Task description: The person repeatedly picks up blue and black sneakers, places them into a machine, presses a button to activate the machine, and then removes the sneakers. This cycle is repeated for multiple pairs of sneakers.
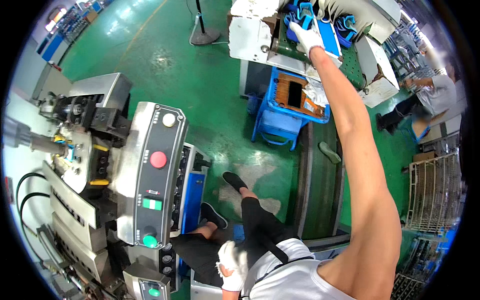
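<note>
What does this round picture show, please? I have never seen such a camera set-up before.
There is no robot here: a person works with two hands in white fabric gloves. The single picture comes from a wide fisheye camera on the person's head, looking down, so straight edges bend.

The right hand reaches far forward to a dark-blue shoe with a light-blue collar, by a green perforated work surface; how firm its grip is, I cannot tell. The left hand is near the lap, with nothing visibly held.

At left stands a grey metal machine with a long black control panel bearing coloured buttons. Ahead, a blue plastic stand carries a flat black rectangular object.
</note>
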The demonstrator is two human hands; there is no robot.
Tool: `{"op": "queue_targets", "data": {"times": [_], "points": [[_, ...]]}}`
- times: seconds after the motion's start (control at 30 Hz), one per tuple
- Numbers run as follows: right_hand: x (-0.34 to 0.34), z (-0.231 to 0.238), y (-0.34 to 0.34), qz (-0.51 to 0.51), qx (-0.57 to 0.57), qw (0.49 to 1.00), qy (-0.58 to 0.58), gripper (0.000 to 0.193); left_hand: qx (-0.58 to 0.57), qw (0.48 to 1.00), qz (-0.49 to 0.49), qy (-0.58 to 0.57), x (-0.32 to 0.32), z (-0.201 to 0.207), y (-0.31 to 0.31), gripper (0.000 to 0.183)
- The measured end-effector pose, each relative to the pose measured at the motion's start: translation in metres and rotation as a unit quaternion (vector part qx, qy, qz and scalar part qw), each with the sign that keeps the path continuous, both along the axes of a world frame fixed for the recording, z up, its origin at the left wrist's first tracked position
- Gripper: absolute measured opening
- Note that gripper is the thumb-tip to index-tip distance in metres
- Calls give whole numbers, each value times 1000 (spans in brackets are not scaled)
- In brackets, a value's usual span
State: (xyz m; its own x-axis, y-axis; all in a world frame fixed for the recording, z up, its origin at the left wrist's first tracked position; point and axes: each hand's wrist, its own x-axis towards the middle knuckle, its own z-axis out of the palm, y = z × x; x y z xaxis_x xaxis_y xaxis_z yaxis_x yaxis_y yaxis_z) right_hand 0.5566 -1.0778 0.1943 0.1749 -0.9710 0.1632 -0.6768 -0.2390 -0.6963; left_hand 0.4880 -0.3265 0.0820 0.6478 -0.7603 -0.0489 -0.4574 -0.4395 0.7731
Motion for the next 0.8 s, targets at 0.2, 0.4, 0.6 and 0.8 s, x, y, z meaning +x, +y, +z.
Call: {"op": "queue_targets", "data": {"times": [0.2,0.4,0.6,0.8], "points": [[33,-13,-25,38,55,997,47,90,46,996,76,-5,-7,-9,18,48],[45,-107,224,249,-206,946,-42,74,67,964,255,17,-29,22,68,35],[-49,-206,453,380,328,862,-75,70,98,902,417,51,-76,25,157,34],[-37,-202,558,613,274,735,97,71,146,745,651,8,-234,-5,294,30]]}}
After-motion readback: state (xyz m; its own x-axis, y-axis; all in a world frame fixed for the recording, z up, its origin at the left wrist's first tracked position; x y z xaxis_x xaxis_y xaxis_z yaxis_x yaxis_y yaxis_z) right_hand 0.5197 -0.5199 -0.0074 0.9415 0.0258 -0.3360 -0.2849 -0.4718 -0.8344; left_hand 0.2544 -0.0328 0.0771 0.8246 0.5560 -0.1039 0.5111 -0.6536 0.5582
